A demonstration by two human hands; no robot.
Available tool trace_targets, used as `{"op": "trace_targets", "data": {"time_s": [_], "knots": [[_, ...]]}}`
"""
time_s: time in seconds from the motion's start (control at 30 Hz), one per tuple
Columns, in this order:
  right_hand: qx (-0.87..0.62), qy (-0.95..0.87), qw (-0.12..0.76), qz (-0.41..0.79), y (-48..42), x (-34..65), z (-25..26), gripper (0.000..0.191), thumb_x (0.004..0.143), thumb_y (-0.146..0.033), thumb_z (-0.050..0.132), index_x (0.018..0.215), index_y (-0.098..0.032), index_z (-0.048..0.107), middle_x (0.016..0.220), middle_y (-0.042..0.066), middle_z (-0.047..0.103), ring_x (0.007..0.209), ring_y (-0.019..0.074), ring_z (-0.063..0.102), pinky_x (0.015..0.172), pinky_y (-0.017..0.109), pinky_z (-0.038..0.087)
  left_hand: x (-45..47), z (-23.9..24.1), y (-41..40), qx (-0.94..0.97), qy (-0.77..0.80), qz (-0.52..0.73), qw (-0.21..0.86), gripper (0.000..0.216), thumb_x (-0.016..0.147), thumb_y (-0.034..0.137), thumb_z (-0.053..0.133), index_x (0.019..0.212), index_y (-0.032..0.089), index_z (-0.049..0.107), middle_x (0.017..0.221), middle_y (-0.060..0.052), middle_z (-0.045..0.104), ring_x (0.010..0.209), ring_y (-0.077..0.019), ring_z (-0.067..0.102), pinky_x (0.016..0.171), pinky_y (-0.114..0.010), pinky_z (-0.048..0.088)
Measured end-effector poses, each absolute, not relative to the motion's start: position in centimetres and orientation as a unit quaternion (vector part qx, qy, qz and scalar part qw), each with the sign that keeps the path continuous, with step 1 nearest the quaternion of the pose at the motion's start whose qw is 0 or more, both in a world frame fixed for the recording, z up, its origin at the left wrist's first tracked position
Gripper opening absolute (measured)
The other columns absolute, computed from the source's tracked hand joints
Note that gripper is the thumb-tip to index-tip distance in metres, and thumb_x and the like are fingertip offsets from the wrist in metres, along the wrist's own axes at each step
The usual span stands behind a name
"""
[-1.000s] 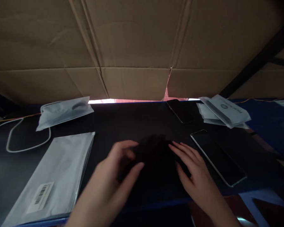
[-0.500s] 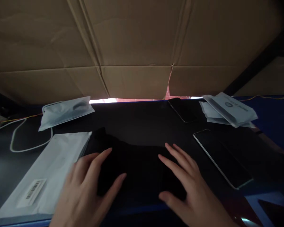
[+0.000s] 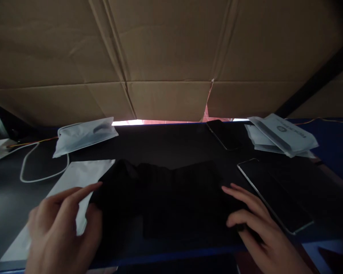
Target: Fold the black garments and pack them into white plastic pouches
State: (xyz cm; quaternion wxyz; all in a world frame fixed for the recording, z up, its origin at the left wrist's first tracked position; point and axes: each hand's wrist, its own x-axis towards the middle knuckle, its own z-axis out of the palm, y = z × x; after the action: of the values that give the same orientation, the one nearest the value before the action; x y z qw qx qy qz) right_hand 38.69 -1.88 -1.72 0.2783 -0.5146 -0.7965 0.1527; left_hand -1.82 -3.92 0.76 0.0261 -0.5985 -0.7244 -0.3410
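A black cloth [image 3: 165, 198] lies spread across the dark mat near the front edge. My left hand [image 3: 63, 228] pinches the cloth's left edge between thumb and forefinger, over a flat silver pouch [image 3: 71, 179] with a barcode label. My right hand [image 3: 260, 228] grips the cloth's right edge, thumb on top and fingers curled. A phone [image 3: 274, 198] with a silver rim lies face up just right of that hand.
A second dark phone [image 3: 224, 134] lies at the back of the mat. White pouches [image 3: 282, 135] are stacked at the back right, another pouch [image 3: 84, 135] at the back left beside a white cable [image 3: 31, 167]. A cardboard wall [image 3: 171, 57] rises behind.
The bunched cloth has been pulled flat. My hands slid apart, the left going left onto the silver pouch, the right going right toward the phone.
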Motion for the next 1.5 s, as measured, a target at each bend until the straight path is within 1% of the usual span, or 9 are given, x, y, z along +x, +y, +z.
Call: {"op": "trace_targets", "data": {"time_s": [0.13, 0.3, 0.43, 0.6, 0.73, 0.87, 0.97, 1.23, 1.5], "knots": [[-0.521, -0.792, 0.261, 0.183, -2.3, 39.7, -1.4, 0.049, 0.104, -0.014, 0.044, 0.132, -0.043, 0.072, 0.171, -0.008, 0.048, 0.158, 0.0314, 0.049, 0.123, 0.060, 0.053, 3.4, 1.3, -4.4, -0.757, -0.598, -0.263, -0.031, 0.042, 0.102, 0.039, 0.063, 0.144, 0.039, 0.059, 0.132, -0.007, 0.065, 0.119, -0.0368, 0.069, 0.101, -0.068, 0.063], [-0.500, -0.828, 0.174, 0.184, -2.4, 39.1, -0.5, 0.047, 0.102, -0.014, 0.048, 0.119, -0.044, 0.079, 0.175, -0.013, 0.042, 0.164, 0.0366, 0.038, 0.120, 0.070, 0.053, 3.7, 1.3, -4.0, -0.865, -0.471, -0.169, -0.047, 0.014, 0.098, 0.040, 0.071, 0.111, 0.037, 0.076, 0.153, -0.005, 0.064, 0.152, -0.0483, 0.049, 0.117, -0.095, 0.030], [-0.494, -0.822, 0.192, 0.207, -1.7, 39.5, -0.2, 0.047, 0.104, -0.015, 0.047, 0.119, -0.044, 0.080, 0.166, -0.010, 0.056, 0.158, 0.0344, 0.048, 0.118, 0.068, 0.056, 1.8, 2.2, -3.3, -0.872, -0.440, -0.149, -0.157, 0.016, 0.103, 0.046, 0.062, 0.107, 0.039, 0.076, 0.143, 0.000, 0.071, 0.145, -0.0362, 0.061, 0.126, -0.069, 0.045], [-0.509, -0.819, 0.235, 0.121, 2.6, 37.8, 0.7, 0.050, 0.110, -0.023, 0.050, 0.154, -0.044, 0.061, 0.166, -0.004, 0.057, 0.158, 0.0301, 0.048, 0.124, 0.065, 0.049, 3.5, 3.1, -1.2, -0.792, -0.539, -0.227, -0.178, 0.025, 0.112, 0.028, 0.043, 0.112, 0.030, 0.067, 0.100, -0.001, 0.075, 0.087, -0.0212, 0.074, 0.073, -0.036, 0.064], [-0.485, -0.848, 0.165, 0.139, 6.3, 36.3, 2.1, 0.037, 0.109, -0.027, 0.055, 0.139, -0.036, 0.075, 0.143, 0.002, 0.075, 0.136, 0.0301, 0.067, 0.114, 0.058, 0.056, 4.5, 2.6, -0.7, -0.836, -0.500, -0.150, -0.168, 0.012, 0.102, 0.029, 0.067, 0.113, 0.032, 0.070, 0.110, -0.001, 0.074, 0.100, -0.0282, 0.072, 0.101, -0.062, 0.059], [-0.486, -0.828, 0.174, 0.217, 9.3, 36.8, 3.5, 0.031, 0.107, -0.034, 0.060, 0.132, -0.036, 0.079, 0.117, 0.001, 0.082, 0.099, 0.0230, 0.079, 0.085, 0.039, 0.065, 3.3, 1.9, -1.4, -0.848, -0.480, -0.096, -0.202, 0.076, 0.068, 0.037, 0.103, 0.134, 0.045, 0.066, 0.140, 0.001, 0.068, 0.134, -0.0371, 0.063, 0.128, -0.087, 0.018], [-0.542, -0.777, 0.249, 0.202, 11.2, 36.5, 4.1, 0.031, 0.105, -0.041, 0.065, 0.130, -0.031, 0.079, 0.097, 0.001, 0.081, 0.073, 0.0192, 0.075, 0.063, 0.032, 0.061, 2.7, 2.2, -1.1, -0.848, -0.476, -0.120, -0.198, 0.076, 0.067, 0.064, 0.099, 0.133, 0.042, 0.069, 0.140, -0.003, 0.066, 0.134, -0.0387, 0.061, 0.129, -0.087, 0.015], [-0.465, -0.832, 0.293, 0.075, 6.9, 32.2, 2.8, 0.035, 0.113, -0.028, 0.049, 0.142, -0.027, 0.070, 0.144, 0.007, 0.074, 0.137, 0.0274, 0.067, 0.116, 0.051, 0.055, 4.3, 2.8, 2.2, -0.826, -0.528, -0.183, -0.071, 0.026, 0.111, 0.033, 0.051, 0.127, 0.027, 0.071, 0.129, -0.009, 0.072, 0.118, -0.0316, 0.068, 0.099, -0.056, 0.062], [-0.465, -0.866, 0.119, 0.141, 5.6, 33.3, -0.8, 0.060, 0.115, -0.045, 0.053, 0.172, -0.033, 0.039, 0.179, 0.002, 0.038, 0.168, 0.0312, 0.029, 0.135, 0.068, 0.029, 2.2, -1.1, 3.8, -0.809, -0.577, -0.101, -0.052, 0.115, 0.087, 0.075, 0.078, 0.175, 0.023, 0.026, 0.181, -0.022, 0.028, 0.167, -0.0471, 0.029, 0.120, -0.070, 0.047]]}}
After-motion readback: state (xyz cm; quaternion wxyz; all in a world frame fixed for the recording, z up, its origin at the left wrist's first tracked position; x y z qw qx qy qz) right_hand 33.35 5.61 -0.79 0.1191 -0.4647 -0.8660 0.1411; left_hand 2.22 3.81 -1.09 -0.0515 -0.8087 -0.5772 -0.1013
